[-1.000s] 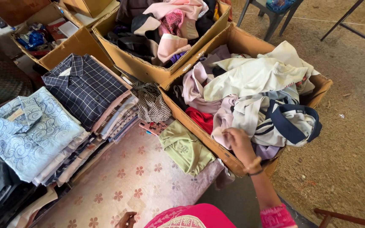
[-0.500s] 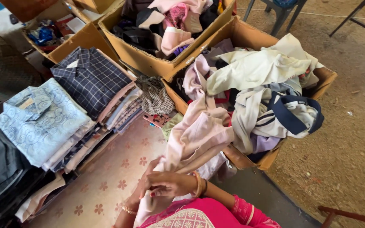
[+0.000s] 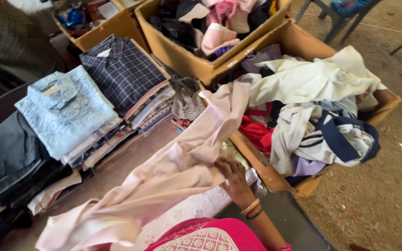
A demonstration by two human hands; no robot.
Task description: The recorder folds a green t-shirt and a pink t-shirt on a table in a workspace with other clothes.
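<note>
A long pale pink garment (image 3: pixel 173 172) stretches from the open cardboard box (image 3: pixel 261 162) on the right across the table to the lower left. My right hand (image 3: pixel 232 180), with bangles on the wrist, grips the garment's edge near the box's front corner. No part of my left hand shows; the garment's lower end (image 3: pixel 75 227) is bunched where that hand would be. The box is full of loose clothes, among them a cream piece (image 3: pixel 303 79) and a white one with navy stripes (image 3: pixel 336 135).
Folded stacks lie on the left: a light blue patterned shirt (image 3: pixel 66 107), a dark checked shirt (image 3: pixel 122 69), dark trousers (image 3: pixel 5 153). A second box of clothes (image 3: pixel 182 56) stands behind. The table has a floral cover (image 3: pixel 196 209). Bare dirt floor (image 3: pixel 387 195) and chair legs (image 3: pixel 336 21) are on the right.
The pink garment has been drawn out of the box and now lies spread toward the lower left. My right hand left the box and holds the garment's edge; my left hand dropped out of sight.
</note>
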